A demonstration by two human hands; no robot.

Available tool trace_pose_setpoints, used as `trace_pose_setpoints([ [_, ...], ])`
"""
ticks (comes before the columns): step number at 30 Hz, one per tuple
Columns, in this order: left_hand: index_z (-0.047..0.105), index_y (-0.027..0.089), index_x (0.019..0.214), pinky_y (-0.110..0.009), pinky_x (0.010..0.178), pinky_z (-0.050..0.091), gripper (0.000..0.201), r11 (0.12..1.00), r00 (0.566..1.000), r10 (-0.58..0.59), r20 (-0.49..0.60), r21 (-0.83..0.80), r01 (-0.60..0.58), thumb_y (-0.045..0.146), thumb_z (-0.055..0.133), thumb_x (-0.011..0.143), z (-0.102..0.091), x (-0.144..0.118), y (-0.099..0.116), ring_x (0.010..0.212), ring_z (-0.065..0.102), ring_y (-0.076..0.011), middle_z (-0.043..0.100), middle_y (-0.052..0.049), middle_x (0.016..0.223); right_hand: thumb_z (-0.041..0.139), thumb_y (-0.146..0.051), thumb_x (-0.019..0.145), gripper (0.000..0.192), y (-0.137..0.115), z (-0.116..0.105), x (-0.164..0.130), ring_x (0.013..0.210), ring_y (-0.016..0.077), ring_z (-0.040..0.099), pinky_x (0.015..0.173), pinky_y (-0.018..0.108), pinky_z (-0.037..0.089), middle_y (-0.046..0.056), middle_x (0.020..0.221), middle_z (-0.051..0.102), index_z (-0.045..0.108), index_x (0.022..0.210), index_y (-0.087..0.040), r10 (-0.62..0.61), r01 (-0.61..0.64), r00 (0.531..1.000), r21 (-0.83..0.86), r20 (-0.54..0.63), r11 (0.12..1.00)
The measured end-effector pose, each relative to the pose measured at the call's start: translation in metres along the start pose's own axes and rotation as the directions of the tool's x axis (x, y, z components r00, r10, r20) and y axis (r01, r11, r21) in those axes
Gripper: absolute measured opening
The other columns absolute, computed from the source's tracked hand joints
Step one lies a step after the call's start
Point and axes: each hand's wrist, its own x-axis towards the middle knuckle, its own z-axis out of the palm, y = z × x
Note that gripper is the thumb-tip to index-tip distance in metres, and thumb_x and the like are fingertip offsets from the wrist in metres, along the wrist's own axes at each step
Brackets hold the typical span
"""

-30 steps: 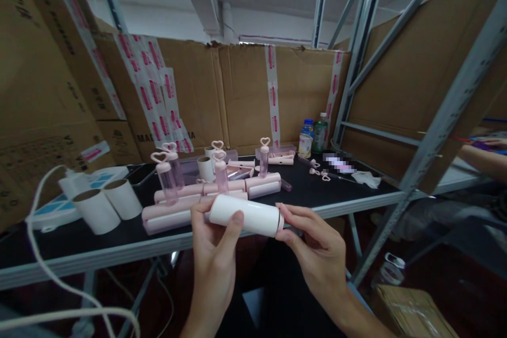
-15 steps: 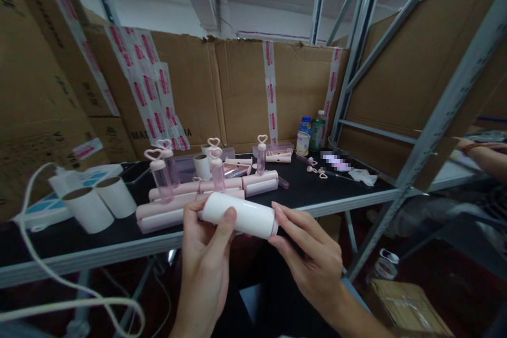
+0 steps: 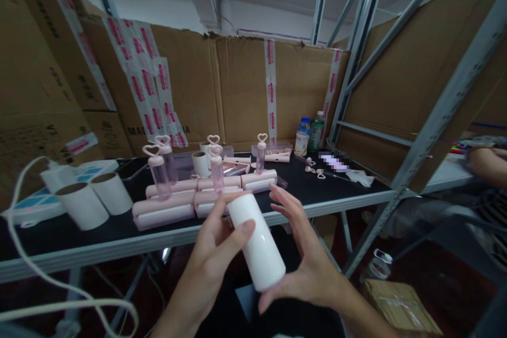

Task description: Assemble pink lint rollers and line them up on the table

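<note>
A glossy white lint roll [image 3: 257, 243] is tilted in front of the table edge, its lower end toward me. My left hand [image 3: 222, 253] is closed around its upper part, the thumb pressed on the near side. My right hand [image 3: 301, 253] has its fingers spread apart to the right of the roll. Its thumb is at the roll's lower end, seemingly touching it. Beyond the hands lie several pink lint-roller bodies [image 3: 164, 215] with white rolls inside. Clear pink tubes with heart-shaped loops [image 3: 159, 177] stand upright on them.
Two wide white rolls [image 3: 81, 208] with brown cores stand at the left of the black table [image 3: 309, 190], near a white cable [image 3: 59, 280]. Two bottles [image 3: 303, 137] and small heart-loop pieces [image 3: 320, 174] are at the back right. A metal post [image 3: 428, 121] rises at the right; a person's arm [image 3: 489, 163] shows beyond.
The lint roll has swung from nearly level to steeply tilted, its right end now down toward me. My right hand's fingers have come off that end and spread.
</note>
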Motion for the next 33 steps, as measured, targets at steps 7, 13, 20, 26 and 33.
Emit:
trace_pose_setpoints([
  [7,0.050,0.029,0.148,-0.028,0.072,0.056,0.078,0.991,0.981,-0.132,0.143,-0.013,0.135,0.043,0.086,0.080,0.003,-0.002,-0.008,0.083,0.071,-0.0230,0.074,-0.006,0.092,0.108,-0.037,0.043,0.173,0.001,-0.003,-0.003,0.155,0.0400,0.037,0.124,0.058,0.037,0.014,0.172,0.027,-0.012,0.168,-0.036,0.012,-0.002,0.984,-0.055,0.177,0.998],
  [13,0.047,0.036,0.152,-0.025,0.052,0.053,0.072,0.973,0.980,-0.195,-0.034,-0.137,0.188,0.052,0.075,0.087,0.024,-0.005,-0.018,0.059,0.067,-0.0179,0.070,-0.002,0.087,0.096,-0.062,0.060,0.155,0.013,0.002,-0.004,0.160,0.0389,0.024,0.126,0.055,0.035,0.013,0.176,0.017,-0.010,0.169,-0.033,-0.096,0.132,0.979,-0.204,0.179,0.970],
  [20,0.047,0.033,0.142,-0.024,0.042,0.046,0.053,0.937,0.980,-0.145,-0.139,-0.336,0.091,0.042,0.064,0.093,0.016,0.007,-0.021,0.049,0.059,-0.0143,0.071,-0.003,0.095,0.050,-0.050,0.106,0.051,0.079,-0.056,0.078,0.143,0.0267,0.052,0.118,0.046,0.045,0.013,0.155,0.054,0.052,0.150,-0.024,0.057,-0.095,0.993,-0.415,-0.103,0.905],
  [26,0.049,0.031,0.136,-0.023,0.042,0.045,0.045,0.946,0.981,-0.093,-0.171,-0.323,0.033,0.041,0.062,0.094,0.008,0.005,-0.016,0.050,0.058,-0.0132,0.071,-0.002,0.095,0.068,-0.037,0.101,0.029,0.143,-0.077,0.169,0.106,0.0236,0.070,0.095,0.047,0.059,0.009,0.120,0.071,0.068,0.120,-0.016,0.241,-0.243,0.968,-0.475,-0.065,0.846],
  [33,0.051,0.027,0.130,-0.022,0.041,0.046,0.039,0.954,0.984,-0.058,-0.166,-0.300,0.005,0.042,0.061,0.096,0.004,0.005,-0.014,0.049,0.056,-0.0106,0.070,-0.002,0.100,0.068,-0.038,0.101,0.034,0.127,-0.054,0.170,0.109,0.0247,0.069,0.091,0.044,0.061,0.009,0.129,0.067,0.065,0.129,-0.018,0.277,-0.292,0.956,-0.330,-0.094,0.898],
])
